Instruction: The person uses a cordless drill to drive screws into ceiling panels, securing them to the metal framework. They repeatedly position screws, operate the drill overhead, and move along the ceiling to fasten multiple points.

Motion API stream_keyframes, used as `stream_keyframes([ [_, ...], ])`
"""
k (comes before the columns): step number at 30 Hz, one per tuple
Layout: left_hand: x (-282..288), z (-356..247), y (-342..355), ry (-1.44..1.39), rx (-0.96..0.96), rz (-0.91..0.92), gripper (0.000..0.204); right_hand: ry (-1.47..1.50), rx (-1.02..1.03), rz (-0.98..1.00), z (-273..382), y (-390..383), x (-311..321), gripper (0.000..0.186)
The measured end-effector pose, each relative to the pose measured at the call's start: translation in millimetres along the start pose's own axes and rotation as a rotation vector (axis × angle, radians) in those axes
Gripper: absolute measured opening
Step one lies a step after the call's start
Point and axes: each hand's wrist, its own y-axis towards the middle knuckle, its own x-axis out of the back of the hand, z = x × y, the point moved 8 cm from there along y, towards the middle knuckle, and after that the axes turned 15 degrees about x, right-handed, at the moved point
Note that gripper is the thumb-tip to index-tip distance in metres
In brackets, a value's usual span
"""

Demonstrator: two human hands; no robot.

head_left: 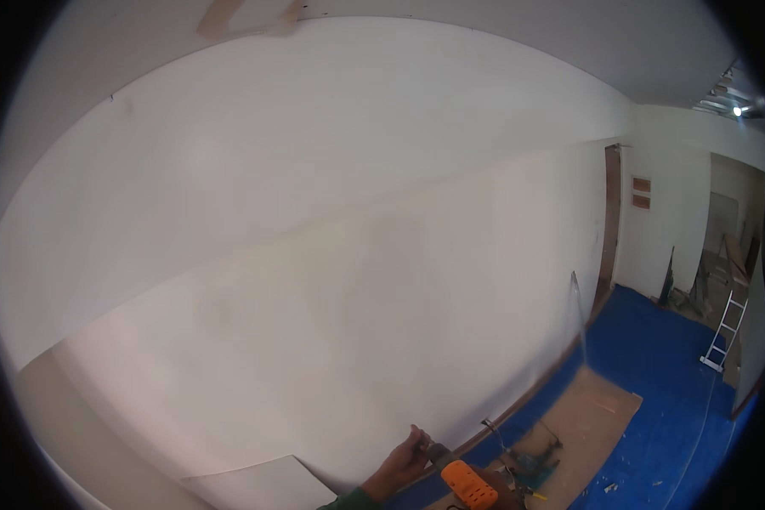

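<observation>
Orange-and-black power tool (466,483) sits bottom centre in head view, in front of white wall (314,297). Right hand (505,490) is clamped on it, partly hidden. Left hand (406,459) has fingertips together at its nose; can't tell whether they grip it. Blue floor sheet (654,357) lies right.

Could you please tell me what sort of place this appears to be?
It looks like an indoor room under construction or renovation, judging by the blue floor sheeting, the white ladder standing on the right, and what seems to be an orange-and-black power drill at the lower edge.
</observation>
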Motion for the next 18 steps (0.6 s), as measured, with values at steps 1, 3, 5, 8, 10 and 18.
stream_keyframes([
  [1, -0.6, -3.6, -1.9, -0.001, -0.027, 0.022, 0.037, -0.093, -0.044, 0.073, 0.3, 7.8, -2.2, 0.089],
  [3, -7.5, -12.2, -7.6, 0.041, -0.049, 0.032, 0.036, -0.285, -0.133, 0.213, -0.5, 18.5, -1.7, 0.089],
  [5, -21.6, -21.7, -10.8, 0.071, -0.068, 0.052, 0.034, -0.511, 0.225, 0.112, -11.4, -0.5, 6.2, 0.083],
  [8, -7.2, -23.5, -15.2, -0.016, -0.108, 0.096, 0.031, -0.334, -0.141, 0.217, 31.9, 32.4, -3.8, 0.050],
  [10, -16.1, -23.3, -31.5, -0.089, -0.128, -0.065, 0.033, -0.139, -0.240, 0.160, 23.1, 37.4, -4.0, 0.049],
  [18, -44.5, 2.4, -68.7, -0.071, -0.108, -0.077, 0.026, -0.310, -0.236, 0.240, 18.6, 24.5, -2.1, 0.030],
])
